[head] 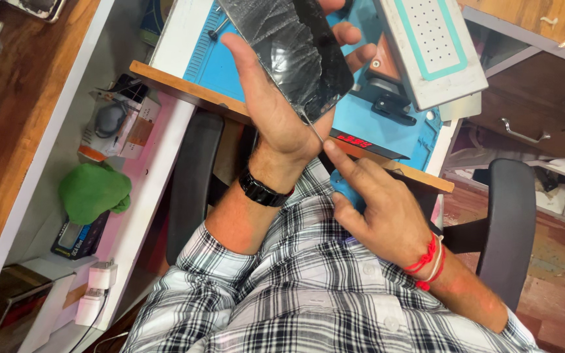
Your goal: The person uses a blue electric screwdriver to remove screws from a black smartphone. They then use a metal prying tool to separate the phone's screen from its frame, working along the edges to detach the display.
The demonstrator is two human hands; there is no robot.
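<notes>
Over blue mat (354, 121): left hand (276, 104) gripping cracked phone (295, 49).

Two hands show, the left hand (276, 98) at twelve o'clock and the right hand (377, 209) at four o'clock, with one cracked black phone (295, 46), one thin metal tool (312, 127) and one small blue pick (342, 186) among them. On the worktop (184, 33) lie one blue mat (230, 62) and one grey perforated plate (429, 46) at one o'clock. At nine o'clock sits one green cloth (93, 191), at seven o'clock two white chargers (96, 291), and at three o'clock two metal drawer handles (524, 134).
</notes>
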